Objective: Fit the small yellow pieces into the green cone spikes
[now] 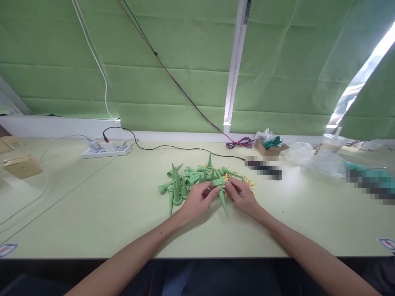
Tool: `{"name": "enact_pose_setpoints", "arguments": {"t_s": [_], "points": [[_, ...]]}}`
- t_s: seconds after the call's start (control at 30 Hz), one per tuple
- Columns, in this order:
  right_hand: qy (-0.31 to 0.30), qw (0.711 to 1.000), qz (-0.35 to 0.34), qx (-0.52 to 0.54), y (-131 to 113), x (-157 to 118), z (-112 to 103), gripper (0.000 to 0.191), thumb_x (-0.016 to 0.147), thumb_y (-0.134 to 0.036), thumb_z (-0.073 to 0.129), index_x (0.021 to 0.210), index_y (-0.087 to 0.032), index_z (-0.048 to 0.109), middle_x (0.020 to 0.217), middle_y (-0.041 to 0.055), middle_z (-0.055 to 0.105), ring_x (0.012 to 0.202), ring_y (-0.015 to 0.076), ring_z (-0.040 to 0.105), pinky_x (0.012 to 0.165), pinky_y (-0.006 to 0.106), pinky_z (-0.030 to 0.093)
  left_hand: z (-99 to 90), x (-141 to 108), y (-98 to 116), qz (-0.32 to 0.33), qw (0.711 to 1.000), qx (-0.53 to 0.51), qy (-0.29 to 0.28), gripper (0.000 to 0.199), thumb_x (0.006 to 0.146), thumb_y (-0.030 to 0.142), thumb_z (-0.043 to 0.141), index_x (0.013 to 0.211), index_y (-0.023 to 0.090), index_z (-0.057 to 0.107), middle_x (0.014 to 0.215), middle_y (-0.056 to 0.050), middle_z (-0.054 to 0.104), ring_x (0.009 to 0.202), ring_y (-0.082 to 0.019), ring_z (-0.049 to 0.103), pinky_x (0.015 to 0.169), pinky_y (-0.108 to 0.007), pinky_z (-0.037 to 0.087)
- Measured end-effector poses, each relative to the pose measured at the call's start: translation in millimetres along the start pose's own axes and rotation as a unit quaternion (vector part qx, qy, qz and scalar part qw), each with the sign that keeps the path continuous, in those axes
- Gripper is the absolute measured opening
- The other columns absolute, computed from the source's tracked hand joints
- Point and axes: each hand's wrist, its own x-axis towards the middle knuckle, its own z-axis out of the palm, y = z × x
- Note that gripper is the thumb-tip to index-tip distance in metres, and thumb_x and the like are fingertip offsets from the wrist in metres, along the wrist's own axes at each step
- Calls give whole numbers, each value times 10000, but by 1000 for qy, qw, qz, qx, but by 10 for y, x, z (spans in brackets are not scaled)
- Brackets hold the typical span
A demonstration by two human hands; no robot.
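Observation:
Near the middle of the table, my left hand (pixel 200 199) is closed on a green plastic spike (pixel 222 201), its point slanting down toward me. At the side of the spike's wider end, my right hand (pixel 242 196) has thumb and fingers pinched together. What lies between those fingertips is too small to make out. Several more green spikes (pixel 177 193) are heaped just beyond and left of my hands, some upright on their wide ends, others on their sides. Small yellow pieces (pixel 249 183) are scattered behind my right hand, partly hidden by it.
A white power strip (pixel 105 151) sits back left, its black cable (pixel 173 146) running rightward. An open cardboard box (pixel 271 149) stands at the back, near a lidded cup (pixel 331 144) and clear plastic bags (pixel 324 163). A tan box (pixel 23 166) lies far left.

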Motion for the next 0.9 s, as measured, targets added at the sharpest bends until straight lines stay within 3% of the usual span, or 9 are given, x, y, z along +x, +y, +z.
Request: {"name": "enact_pose_setpoints", "arguments": {"t_s": [0.27,0.57,0.7,0.8,0.9], "points": [[-20,1000,0,16,-20,5,-18,441,997,-465,396,631,-221,359,531,-32,400,476,123,382,486,272,323,15,-7,-19,75,992,97,42,357,949,363,494,649,180,429,610,27,446,572,-113,401,552,-252,312],[-32,999,4,23,6,10,-31,495,992,-479,396,577,-212,357,468,-33,404,436,109,342,465,271,301,8,-11,-73,123,987,100,1,306,959,303,482,683,182,427,661,18,439,622,-125,416,577,-251,332],[-2,999,11,35,-11,4,-18,493,983,-473,424,571,-211,361,476,-32,396,442,110,353,461,270,308,19,-6,-35,110,989,94,23,281,957,310,483,708,181,464,691,6,476,626,-126,443,559,-245,350],[43,997,14,55,-8,-2,8,472,979,-473,436,591,-211,386,506,-31,398,446,110,365,449,267,315,21,-4,4,73,996,42,43,188,942,351,512,856,184,523,766,-2,540,598,-110,472,522,-226,361],[83,993,18,85,20,-8,30,445,976,-485,437,624,-217,395,524,-35,378,444,109,351,429,262,310,12,-3,20,30,999,-17,38,228,943,393,507,860,182,520,680,23,527,528,-95,447,490,-215,348]]}}
